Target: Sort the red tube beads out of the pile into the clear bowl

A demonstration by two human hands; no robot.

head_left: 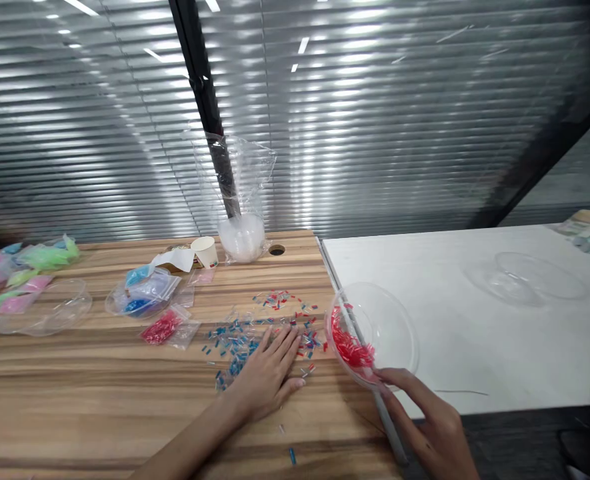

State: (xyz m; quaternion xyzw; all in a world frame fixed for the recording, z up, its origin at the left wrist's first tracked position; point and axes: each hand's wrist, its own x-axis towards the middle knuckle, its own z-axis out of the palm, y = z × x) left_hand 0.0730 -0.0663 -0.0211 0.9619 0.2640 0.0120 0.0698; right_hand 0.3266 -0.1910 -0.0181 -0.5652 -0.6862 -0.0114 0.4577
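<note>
Left hand point(272, 373) touches scattered beads point(235, 345) — right hand point(432, 423) pinches clear bowl point(393, 327).

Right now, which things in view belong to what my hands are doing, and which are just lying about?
Apparently in use:
Scattered pieces, at your left hand
Clear bowl, its rim between your right hand's thumb and fingers
Red pieces in that bowl

Probably just lying about:
Paper cup
White paper
Tall clear bag

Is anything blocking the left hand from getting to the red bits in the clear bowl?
Nothing big that I can see. Between the left hand and the red bits there are just some loose bits on the table and the side of the clear bowl.
</note>
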